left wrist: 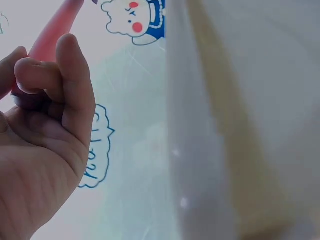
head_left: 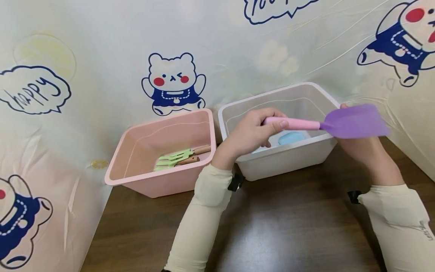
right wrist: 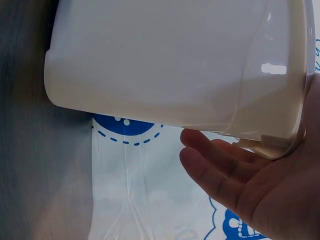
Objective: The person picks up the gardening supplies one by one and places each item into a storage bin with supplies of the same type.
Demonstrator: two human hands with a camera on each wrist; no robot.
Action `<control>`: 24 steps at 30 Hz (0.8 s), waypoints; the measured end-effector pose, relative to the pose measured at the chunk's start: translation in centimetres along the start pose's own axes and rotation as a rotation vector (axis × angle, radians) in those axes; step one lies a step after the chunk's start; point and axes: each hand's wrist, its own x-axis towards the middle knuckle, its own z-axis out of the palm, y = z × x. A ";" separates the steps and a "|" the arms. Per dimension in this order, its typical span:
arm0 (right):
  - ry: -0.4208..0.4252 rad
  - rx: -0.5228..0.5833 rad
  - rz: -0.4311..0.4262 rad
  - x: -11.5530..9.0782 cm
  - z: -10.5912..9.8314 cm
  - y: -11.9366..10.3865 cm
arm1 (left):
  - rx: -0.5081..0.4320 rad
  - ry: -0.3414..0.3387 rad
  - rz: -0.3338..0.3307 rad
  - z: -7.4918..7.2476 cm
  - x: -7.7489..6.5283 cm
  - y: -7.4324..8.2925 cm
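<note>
My left hand (head_left: 254, 130) grips the pink handle of a shovel (head_left: 357, 121) with a wide purple blade, held level above the white bin (head_left: 289, 163). In the left wrist view, part of the pink handle (left wrist: 52, 37) shows beyond the curled fingers. My right hand (right wrist: 250, 185) is at the bin's right end, its fingers loosely extended by the rim. The shovel's blade hides much of that hand in the head view. Inside the white bin lies a light blue object (head_left: 291, 138), partly covered by the bin's front wall.
To the left stands a pink bin (head_left: 159, 185) with green fork-like tools (head_left: 175, 156) on wooden handles inside. Both bins rest on a dark wooden table (head_left: 282, 223). A cartoon-printed sheet (head_left: 102, 56) hangs close behind and at the sides.
</note>
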 end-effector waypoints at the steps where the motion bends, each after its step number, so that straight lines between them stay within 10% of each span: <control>1: 0.033 0.039 0.033 -0.2 0.5 0.3 | -0.028 0.006 0.002 -0.2 0.5 0.0; 3: -0.008 0.371 0.305 -0.3 0.7 0.5 | -0.089 0.029 0.015 -0.7 1.5 0.1; 6: -0.158 0.495 0.604 -0.6 0.5 0.9 | -0.177 0.056 0.038 -1.5 2.8 0.0; 15: -0.203 0.498 0.638 -0.2 0.3 0.8 | -0.216 0.110 0.045 -3.4 5.5 -0.8; 24: -0.199 0.495 0.623 -0.4 0.2 1.0 | -0.261 0.125 -0.083 -4.1 8.7 -2.9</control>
